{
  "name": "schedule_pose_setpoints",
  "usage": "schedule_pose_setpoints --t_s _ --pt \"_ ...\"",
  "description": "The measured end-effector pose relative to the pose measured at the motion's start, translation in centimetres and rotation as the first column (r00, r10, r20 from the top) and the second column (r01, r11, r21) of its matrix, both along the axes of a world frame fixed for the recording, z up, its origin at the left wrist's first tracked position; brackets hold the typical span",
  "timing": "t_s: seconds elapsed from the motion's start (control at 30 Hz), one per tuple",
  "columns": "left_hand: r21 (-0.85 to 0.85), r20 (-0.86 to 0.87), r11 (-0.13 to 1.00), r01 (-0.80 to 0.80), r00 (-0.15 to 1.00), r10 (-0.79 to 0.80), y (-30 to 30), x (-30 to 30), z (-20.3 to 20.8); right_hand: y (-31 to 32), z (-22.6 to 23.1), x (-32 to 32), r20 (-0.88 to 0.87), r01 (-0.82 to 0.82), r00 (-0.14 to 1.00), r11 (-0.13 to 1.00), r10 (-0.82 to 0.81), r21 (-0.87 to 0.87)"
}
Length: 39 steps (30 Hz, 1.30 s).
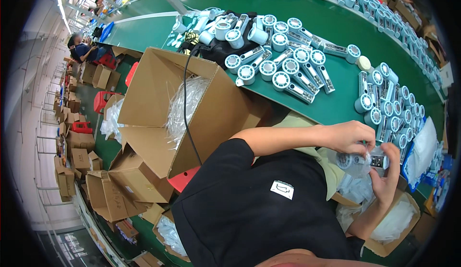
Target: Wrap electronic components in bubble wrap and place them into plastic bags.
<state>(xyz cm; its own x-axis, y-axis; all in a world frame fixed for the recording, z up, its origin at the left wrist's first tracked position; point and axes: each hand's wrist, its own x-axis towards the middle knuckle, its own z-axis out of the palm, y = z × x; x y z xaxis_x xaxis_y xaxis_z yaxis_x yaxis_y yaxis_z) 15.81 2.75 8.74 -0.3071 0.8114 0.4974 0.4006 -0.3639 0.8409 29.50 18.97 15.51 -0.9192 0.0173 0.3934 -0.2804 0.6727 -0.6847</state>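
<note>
Both my hands meet at the right, over the table's near edge. Between them is a light-blue handheld device [379, 161] with a round slotted head and an exposed circuit board in its handle. A clear plastic bag [355, 167] covers its round head. My left hand [354, 136] comes across from the left, with its fingers closed on the bag's edge from above. My right hand [388, 173] is curled round the handle end, thumb below and fingers above. Closest to them on the table stands a dense group of similar devices [394, 107].
More devices [290, 65] lie on the green table [331, 105], and a long row lines its far edge. A large open carton [225, 108] holding clear bags stands to the left, with a black cable across it. An open carton of bags [396, 219] is below my right arm. Another person [84, 48] sits far left.
</note>
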Motion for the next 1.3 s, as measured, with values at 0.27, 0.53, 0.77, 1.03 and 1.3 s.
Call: schedule_pose_setpoints --t_s 0.27,0.53,0.77,1.03,1.3 --pt "0.288 0.337 0.911 -0.295 0.922 0.192 0.9 2.1 0.7 3.4 -6.7 2.2 0.187 0.114 0.979 0.972 -0.075 -0.207" --pt "0.256 0.124 0.914 -0.314 0.948 0.291 0.8 2.8 0.5 -0.2 -6.6 3.4 0.227 0.345 0.925 0.922 -0.303 -0.174" --pt "0.109 0.070 0.981 -0.163 0.985 0.156 1.1 2.6 -1.6 0.3 -5.6 4.2 0.060 0.335 0.942 0.927 -0.330 -0.169" --pt "-0.156 0.077 0.987 -0.034 0.996 0.047 3.7 4.6 -2.2 1.7 -10.6 7.7 0.019 0.510 0.843 0.787 -0.537 -0.347" --pt "-0.343 0.081 0.939 -0.024 0.995 0.055 2.3 2.4 -2.9 10.1 -20.3 15.2 0.348 0.721 0.517 0.179 -0.782 -0.669"
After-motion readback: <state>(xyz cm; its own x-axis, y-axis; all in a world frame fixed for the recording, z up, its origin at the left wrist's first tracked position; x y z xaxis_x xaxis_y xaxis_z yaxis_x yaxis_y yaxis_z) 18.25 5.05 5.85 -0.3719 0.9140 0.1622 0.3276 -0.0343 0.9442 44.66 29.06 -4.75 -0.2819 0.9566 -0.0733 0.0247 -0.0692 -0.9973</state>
